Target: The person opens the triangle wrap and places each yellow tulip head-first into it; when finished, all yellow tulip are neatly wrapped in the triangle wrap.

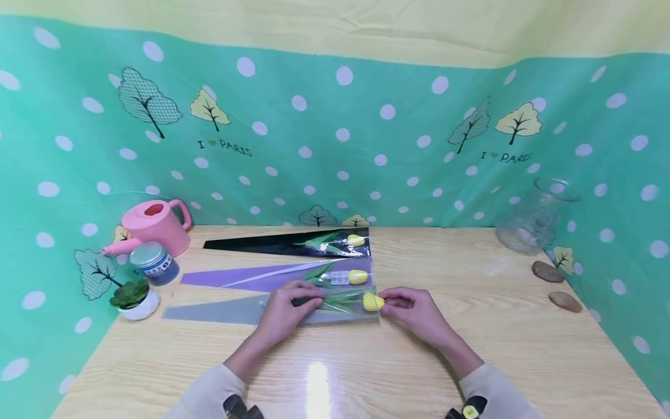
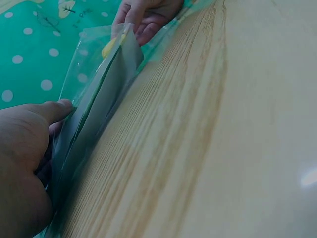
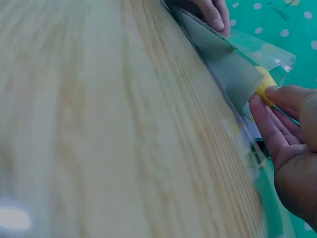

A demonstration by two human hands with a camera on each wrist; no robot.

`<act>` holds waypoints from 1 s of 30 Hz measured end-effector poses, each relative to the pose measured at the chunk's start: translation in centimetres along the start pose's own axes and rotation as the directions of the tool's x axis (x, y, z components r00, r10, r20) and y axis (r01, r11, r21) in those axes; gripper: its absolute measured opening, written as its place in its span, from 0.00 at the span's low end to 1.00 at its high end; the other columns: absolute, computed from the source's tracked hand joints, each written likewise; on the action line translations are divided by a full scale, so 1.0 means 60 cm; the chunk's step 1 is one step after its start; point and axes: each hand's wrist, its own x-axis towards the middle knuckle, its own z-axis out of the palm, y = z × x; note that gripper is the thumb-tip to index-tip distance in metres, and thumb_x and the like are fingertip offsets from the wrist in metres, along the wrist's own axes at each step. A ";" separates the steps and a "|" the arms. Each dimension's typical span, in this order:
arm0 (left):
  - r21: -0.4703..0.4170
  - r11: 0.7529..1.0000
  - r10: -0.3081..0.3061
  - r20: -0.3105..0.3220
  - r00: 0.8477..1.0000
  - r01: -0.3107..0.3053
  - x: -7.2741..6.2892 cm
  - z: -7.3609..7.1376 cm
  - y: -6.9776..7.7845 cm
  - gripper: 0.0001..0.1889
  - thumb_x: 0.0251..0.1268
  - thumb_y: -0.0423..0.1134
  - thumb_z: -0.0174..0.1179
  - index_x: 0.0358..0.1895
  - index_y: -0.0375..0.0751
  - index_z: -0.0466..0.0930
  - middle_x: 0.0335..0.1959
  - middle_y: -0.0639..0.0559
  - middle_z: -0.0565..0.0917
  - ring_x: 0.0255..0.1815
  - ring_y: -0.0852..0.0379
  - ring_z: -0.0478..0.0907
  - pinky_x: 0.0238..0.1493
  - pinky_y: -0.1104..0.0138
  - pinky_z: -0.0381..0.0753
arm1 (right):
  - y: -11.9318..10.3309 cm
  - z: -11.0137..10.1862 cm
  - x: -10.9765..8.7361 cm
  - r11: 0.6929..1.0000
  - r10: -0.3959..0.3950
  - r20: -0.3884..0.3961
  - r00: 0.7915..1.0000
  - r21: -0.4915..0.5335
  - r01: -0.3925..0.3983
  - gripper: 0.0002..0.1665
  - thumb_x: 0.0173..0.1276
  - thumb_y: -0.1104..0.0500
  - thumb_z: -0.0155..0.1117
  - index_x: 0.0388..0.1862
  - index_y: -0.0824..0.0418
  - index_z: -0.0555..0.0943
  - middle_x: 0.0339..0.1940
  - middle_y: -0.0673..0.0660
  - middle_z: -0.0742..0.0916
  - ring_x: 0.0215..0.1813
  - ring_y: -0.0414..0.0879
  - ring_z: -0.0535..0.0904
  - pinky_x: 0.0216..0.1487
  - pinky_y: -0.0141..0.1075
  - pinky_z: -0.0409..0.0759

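Observation:
A yellow artificial tulip [image 1: 373,301] lies with its green leaves in a grey-backed clear flower sleeve [image 1: 209,311], nearest me. My left hand [image 1: 290,308] grips the sleeve around its middle, thumb on the near face in the left wrist view; its other fingers are partly hidden. At the wide right end, my right hand [image 1: 416,314] pinches the tulip's bloom [image 3: 265,85] between thumb and fingers, at the sleeve's mouth. Just beyond lies a purple sleeve [image 1: 225,278] with another yellow tulip [image 1: 357,277]. Farther back is a black sleeve [image 1: 251,245] with a third tulip [image 1: 356,240].
On the left stand a pink watering can [image 1: 162,227], a blue jar [image 1: 159,267] with a pale lid, and a succulent [image 1: 131,294] in a white pot. A glass vase [image 1: 528,224] and two brown stones [image 1: 548,272] sit at the right. A dotted green curtain [image 1: 324,116] surrounds the wooden table [image 1: 471,267].

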 end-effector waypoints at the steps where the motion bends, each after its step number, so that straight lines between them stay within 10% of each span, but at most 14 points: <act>1: 0.001 1.000 0.007 0.005 1.000 -0.007 0.000 0.001 0.000 0.09 0.62 0.41 0.74 0.45 0.56 0.93 0.47 0.63 0.89 0.57 0.56 0.83 0.66 0.53 0.79 | -0.001 0.001 -0.001 1.000 0.007 -0.004 1.000 -0.003 -0.007 0.20 0.65 0.59 0.76 0.54 0.63 0.86 0.50 0.61 0.91 0.48 0.38 0.89 0.52 0.28 0.86; 20: -0.003 1.000 0.008 0.015 1.000 -0.008 -0.001 0.002 0.002 0.09 0.62 0.41 0.74 0.45 0.53 0.93 0.47 0.64 0.89 0.58 0.55 0.82 0.67 0.51 0.79 | 0.001 0.035 0.032 1.000 -0.012 0.089 0.996 -0.026 0.014 0.16 0.67 0.64 0.73 0.54 0.65 0.87 0.48 0.63 0.91 0.47 0.43 0.90 0.49 0.30 0.88; 30: 0.030 1.000 -0.005 0.045 0.999 0.004 0.005 0.007 -0.001 0.12 0.59 0.38 0.76 0.46 0.55 0.92 0.48 0.63 0.88 0.60 0.54 0.81 0.69 0.48 0.75 | -0.002 -0.014 0.021 0.998 0.060 -0.006 0.998 -0.020 -0.060 0.18 0.66 0.59 0.74 0.54 0.64 0.86 0.51 0.62 0.91 0.48 0.44 0.90 0.52 0.31 0.87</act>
